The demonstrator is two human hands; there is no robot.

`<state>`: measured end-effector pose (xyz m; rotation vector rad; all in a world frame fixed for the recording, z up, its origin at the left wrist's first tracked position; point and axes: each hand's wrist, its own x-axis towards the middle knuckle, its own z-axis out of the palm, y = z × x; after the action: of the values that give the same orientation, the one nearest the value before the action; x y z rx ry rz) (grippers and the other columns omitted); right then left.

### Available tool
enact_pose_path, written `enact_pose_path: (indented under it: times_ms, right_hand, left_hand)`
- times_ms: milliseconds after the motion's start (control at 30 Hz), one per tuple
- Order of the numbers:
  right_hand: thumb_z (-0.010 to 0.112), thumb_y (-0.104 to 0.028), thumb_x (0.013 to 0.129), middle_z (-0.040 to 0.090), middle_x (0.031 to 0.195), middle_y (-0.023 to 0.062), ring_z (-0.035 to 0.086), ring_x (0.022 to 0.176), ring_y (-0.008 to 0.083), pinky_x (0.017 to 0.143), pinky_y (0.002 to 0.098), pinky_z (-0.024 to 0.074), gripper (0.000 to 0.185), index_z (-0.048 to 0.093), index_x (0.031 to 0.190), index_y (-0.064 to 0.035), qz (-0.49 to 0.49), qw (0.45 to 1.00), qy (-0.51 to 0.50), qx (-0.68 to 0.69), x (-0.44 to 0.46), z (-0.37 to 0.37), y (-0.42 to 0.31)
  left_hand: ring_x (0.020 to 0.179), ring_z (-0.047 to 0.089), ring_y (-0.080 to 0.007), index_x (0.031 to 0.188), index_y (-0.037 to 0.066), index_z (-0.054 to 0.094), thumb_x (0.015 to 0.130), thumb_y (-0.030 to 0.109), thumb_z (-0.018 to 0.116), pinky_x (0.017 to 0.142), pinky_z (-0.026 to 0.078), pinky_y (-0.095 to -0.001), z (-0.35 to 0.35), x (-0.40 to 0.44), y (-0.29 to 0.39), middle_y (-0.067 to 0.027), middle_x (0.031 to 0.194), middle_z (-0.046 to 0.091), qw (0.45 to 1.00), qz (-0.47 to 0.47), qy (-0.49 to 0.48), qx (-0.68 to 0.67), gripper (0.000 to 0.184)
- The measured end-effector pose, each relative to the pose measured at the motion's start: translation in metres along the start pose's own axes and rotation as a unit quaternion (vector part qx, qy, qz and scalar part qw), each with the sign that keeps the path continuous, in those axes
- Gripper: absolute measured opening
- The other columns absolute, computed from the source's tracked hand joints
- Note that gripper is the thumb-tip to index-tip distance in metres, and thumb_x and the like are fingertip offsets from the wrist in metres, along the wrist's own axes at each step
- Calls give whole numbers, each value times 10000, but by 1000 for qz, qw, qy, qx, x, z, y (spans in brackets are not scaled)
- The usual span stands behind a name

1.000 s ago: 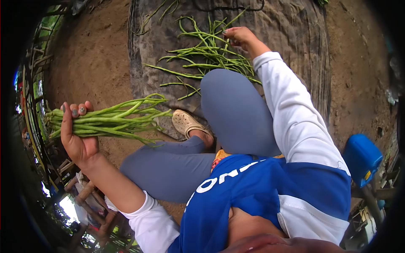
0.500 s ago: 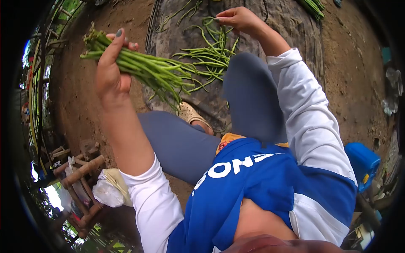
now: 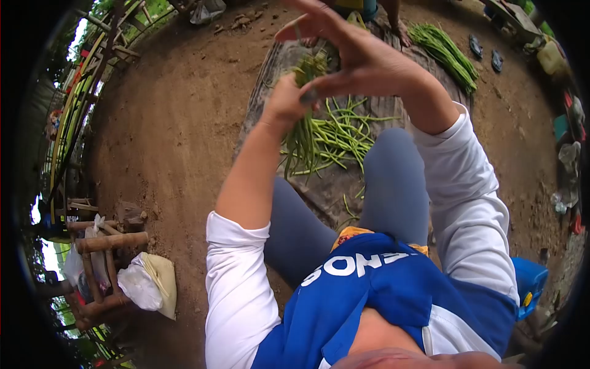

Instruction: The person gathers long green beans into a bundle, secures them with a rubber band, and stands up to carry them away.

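Observation:
My left hand (image 3: 284, 103) is wrapped round a bundle of long green beans (image 3: 299, 144). The cut ends stick up above the fist, and the thin tails hang down. Right above and beside those upper ends, my right hand (image 3: 359, 61) is spread in a wide curve, its thumb low by the bundle and its fingers higher. It partly covers the bundle's top. Loose long beans (image 3: 347, 138) lie in a tangled heap on a dark, worn mat (image 3: 253, 114), just beyond my knees.
At the mat's far right lies a larger pile of long beans (image 3: 442, 55), near another person's bare foot (image 3: 402, 34). Dark slippers (image 3: 496, 59) rest on the dirt. A blue jerrycan (image 3: 530, 286) stands at my right; a pale sack (image 3: 158, 280) sits beside a bamboo frame (image 3: 110, 243) at left.
My left hand has brought the bean bundle rightward, and it now hangs more upright. My right hand has left the loose beans and opened wide beside the bundle. The view has shifted.

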<state>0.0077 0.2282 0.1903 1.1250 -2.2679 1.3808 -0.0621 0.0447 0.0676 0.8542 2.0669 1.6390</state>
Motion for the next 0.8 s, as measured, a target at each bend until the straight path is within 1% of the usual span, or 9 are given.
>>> enact_pose_path:
  times_ms: [33,133,167,233,367,500,633,733,800]
  right_hand:
    - [818,-127,656,532,1321,151,500,1216,284,1011,405,402,1087,156,1517,-122,-37,994,-37,-101,14,2,-4]
    - [835,-124,576,478,1347,218,484,1220,367,998,430,399,1189,119,1525,-122,28,915,-249,-317,23,18,33]
    - [855,-119,537,460,1349,255,488,1222,346,998,400,399,1276,51,1529,-114,173,872,-338,-310,21,25,38]
    - [857,-110,566,513,1183,226,537,1043,282,867,361,431,1293,-8,1526,-109,242,839,-452,-183,12,9,76]
    - [767,-20,669,618,644,83,590,524,175,490,322,486,1148,6,1525,-94,398,777,-437,-218,3,19,16]
    - [798,-101,667,666,814,155,631,618,194,539,327,501,1141,51,1528,-99,388,802,-429,-151,-12,4,57]
    - [801,-88,632,658,950,156,620,650,193,562,328,506,1178,40,1530,-105,424,823,-377,-19,-15,-5,68]
    - [833,-113,580,615,1135,171,653,895,270,812,389,525,1254,16,1531,-120,421,853,-309,-12,-14,-1,49]
    - [854,-156,549,554,1253,168,560,1117,301,1003,470,382,1289,17,1529,-126,298,864,-309,-262,-20,17,34]
  left_hand:
    - [811,662,-159,1092,16,630,822,182,735,696,533,-295,1,3,-3,-84,927,677,995,36,-33,90,335]
    - [1019,619,-232,1173,71,592,807,289,698,868,476,-382,46,8,-9,-162,1114,638,928,259,61,260,439]
    - [1091,587,-264,1192,88,597,808,330,679,886,458,-391,58,20,-47,-201,1157,611,942,165,43,289,461]
    - [1008,640,-287,1085,97,665,795,365,686,844,483,-354,49,22,-19,-197,1038,663,968,64,-49,235,395]
    - [929,655,-332,949,92,716,754,279,715,819,505,-380,53,-21,46,-199,969,678,970,64,-39,230,271]
    - [955,644,-357,948,-18,654,693,104,690,801,509,-431,58,-8,29,-213,967,674,950,-88,-21,298,285]
    - [905,642,-395,1131,6,533,691,44,641,775,508,-473,61,-19,30,-221,916,665,950,-31,86,297,454]
    - [906,643,-390,1172,32,509,688,39,641,780,506,-481,61,-17,24,-220,927,665,945,11,82,317,503]
    - [905,642,-394,1161,38,525,684,44,648,783,506,-482,62,-8,-6,-220,927,665,938,6,53,343,493]
